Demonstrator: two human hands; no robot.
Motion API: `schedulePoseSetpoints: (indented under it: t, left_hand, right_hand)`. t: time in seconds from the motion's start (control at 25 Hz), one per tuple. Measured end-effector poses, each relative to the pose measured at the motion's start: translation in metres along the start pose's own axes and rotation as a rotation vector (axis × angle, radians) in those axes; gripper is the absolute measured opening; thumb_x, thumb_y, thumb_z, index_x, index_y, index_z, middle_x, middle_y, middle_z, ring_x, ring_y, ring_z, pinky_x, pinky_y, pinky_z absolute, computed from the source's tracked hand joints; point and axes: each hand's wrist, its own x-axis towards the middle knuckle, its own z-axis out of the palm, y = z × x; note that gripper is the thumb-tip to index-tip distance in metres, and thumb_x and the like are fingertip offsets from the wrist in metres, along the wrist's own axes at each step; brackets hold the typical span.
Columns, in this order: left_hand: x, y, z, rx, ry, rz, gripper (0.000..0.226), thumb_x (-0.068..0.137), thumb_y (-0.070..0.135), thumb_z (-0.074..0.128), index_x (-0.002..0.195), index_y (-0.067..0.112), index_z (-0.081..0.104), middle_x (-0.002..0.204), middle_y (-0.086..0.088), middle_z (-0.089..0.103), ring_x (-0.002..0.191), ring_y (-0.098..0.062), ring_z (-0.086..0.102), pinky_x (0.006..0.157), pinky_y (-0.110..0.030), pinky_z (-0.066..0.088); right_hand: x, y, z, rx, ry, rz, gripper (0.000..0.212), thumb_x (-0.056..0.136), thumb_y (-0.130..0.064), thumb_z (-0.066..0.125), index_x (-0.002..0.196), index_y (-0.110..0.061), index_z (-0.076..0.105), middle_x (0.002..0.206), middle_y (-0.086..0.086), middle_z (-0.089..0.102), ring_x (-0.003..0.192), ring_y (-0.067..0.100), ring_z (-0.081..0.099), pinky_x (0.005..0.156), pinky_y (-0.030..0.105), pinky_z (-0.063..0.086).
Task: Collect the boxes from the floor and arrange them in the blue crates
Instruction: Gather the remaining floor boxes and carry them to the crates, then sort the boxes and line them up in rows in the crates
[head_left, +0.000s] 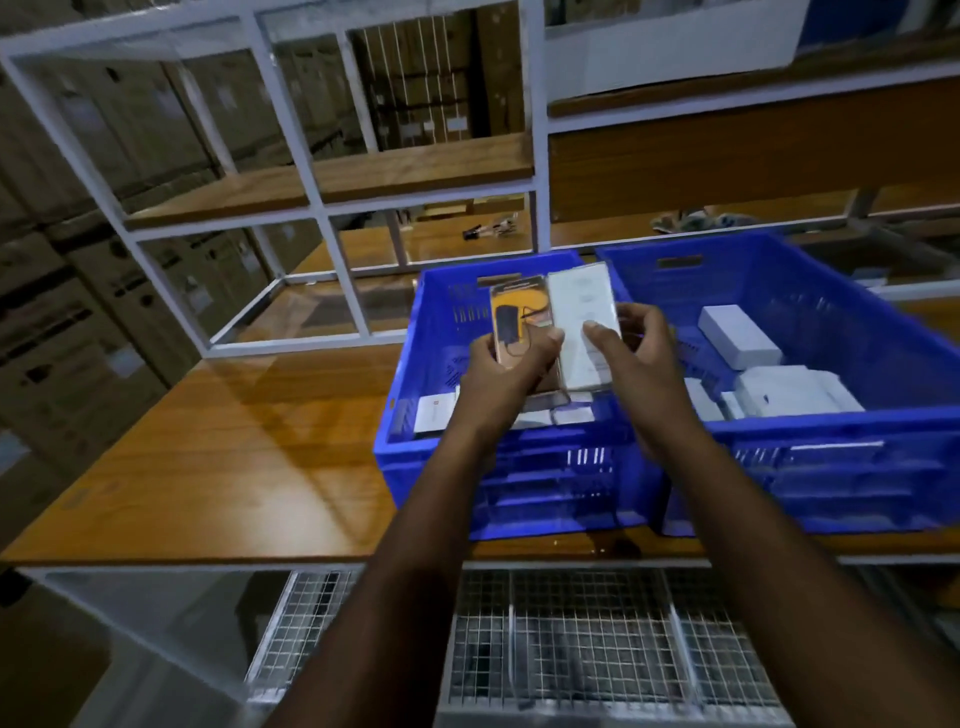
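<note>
Two blue crates stand side by side on a wooden table: the left crate (415, 395) and the right crate (852, 306). Over the left crate I hold two boxes upright and touching. My left hand (511, 371) grips an orange box (519, 317) printed with a black adapter. My right hand (631, 348) grips a white box (584, 322), thumb across its front. White boxes (434, 413) lie on the left crate's floor, partly hidden behind my hands. Several white boxes (740, 335) lie in the right crate.
The wooden table (234, 457) stretches left of the crates. A white metal shelf frame (291, 130) with wooden boards rises behind it. Wire-mesh bins (571, 639) sit under the table's front edge. Stacked cardboard cartons (67, 312) fill the left side.
</note>
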Motion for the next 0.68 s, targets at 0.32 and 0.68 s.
schedulePoseSetpoints:
  t: [0.32, 0.68]
  left_hand:
    - [0.043, -0.01, 0.0, -0.099, 0.15, -0.199, 0.11, 0.061, 0.058, 0.086, 0.147, 0.025, 0.027, 0.139, -0.01, 0.055, 0.112, -0.023, 0.065, 0.093, -0.044, 0.056]
    - [0.06, -0.013, -0.02, -0.2, 0.019, -0.301, 0.07, 0.089, 0.045, 0.071, 0.141, 0.005, 0.047, 0.115, -0.011, 0.071, 0.064, -0.01, 0.071, 0.042, -0.022, 0.049]
  right_hand:
    - [0.014, 0.015, 0.006, -0.606, -0.129, 0.163, 0.051, 0.099, -0.041, 0.05, 0.138, -0.014, 0.033, 0.141, 0.015, 0.031, 0.114, 0.039, 0.052, 0.087, 0.04, 0.043]
    - [0.017, 0.013, 0.021, -1.318, -0.327, 0.193, 0.028, 0.099, -0.03, 0.044, 0.117, -0.01, 0.053, 0.119, 0.013, 0.063, 0.105, 0.034, 0.06, 0.072, 0.034, 0.038]
